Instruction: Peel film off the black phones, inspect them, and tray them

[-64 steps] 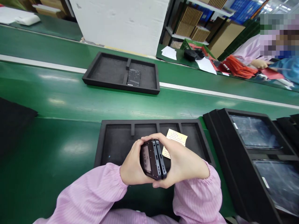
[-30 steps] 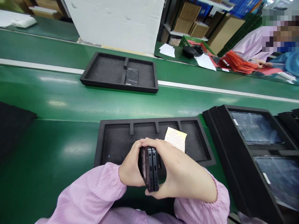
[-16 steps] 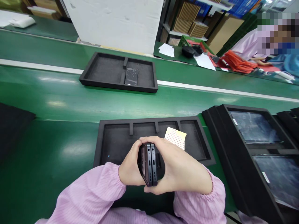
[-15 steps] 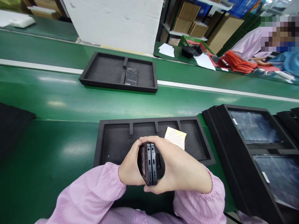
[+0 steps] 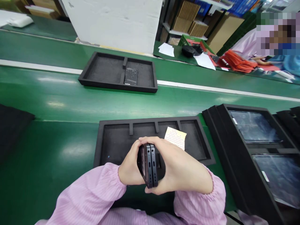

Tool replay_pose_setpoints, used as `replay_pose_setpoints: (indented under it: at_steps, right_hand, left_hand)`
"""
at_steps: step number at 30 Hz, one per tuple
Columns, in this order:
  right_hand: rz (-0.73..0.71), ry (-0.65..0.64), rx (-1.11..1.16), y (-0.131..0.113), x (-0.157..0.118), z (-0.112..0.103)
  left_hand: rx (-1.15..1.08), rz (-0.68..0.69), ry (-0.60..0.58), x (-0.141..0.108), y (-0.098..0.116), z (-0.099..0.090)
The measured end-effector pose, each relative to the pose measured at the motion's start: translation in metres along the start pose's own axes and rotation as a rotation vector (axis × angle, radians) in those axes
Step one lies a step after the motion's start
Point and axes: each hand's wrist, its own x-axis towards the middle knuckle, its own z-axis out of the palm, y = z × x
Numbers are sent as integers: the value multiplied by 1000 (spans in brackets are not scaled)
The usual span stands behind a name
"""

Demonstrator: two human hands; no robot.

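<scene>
Two dark phones (image 5: 151, 165) stand on edge side by side, their port ends facing me. My left hand (image 5: 131, 165) wraps round them from the left, and my right hand (image 5: 180, 165) grips them from the right, its thumb at the near lower edge. Behind and below the hands lies a black foam tray (image 5: 114, 145) with divided compartments. On that tray, just beyond my right hand, rests a sheet of small printed labels (image 5: 175, 137) with a yellowish edge.
A second foam tray (image 5: 103, 68) holding one phone (image 5: 131, 76) sits on the green conveyor. At right, stacked foam trays (image 5: 248, 150) hold wrapped tablets (image 5: 255, 126). Dark foam (image 5: 14, 131) lies at left. A person works near red pouches (image 5: 239, 62) at the far right.
Both hands keep their hold on the two phones, with hardly any movement. The whole view has shifted very slightly.
</scene>
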Motion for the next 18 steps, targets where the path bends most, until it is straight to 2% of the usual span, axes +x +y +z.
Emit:
replay_pose_setpoints:
  at_steps: [7, 12, 18]
  right_hand:
    - [-71, 22, -83, -5, -8, 4]
    - [-114, 32, -135, -7, -11, 5]
    - [-102, 27, -200, -10, -15, 6]
  left_hand:
    - [77, 179, 28, 1, -3, 1]
    - [116, 214, 40, -2, -6, 1]
    - [145, 250, 27, -1, -7, 0]
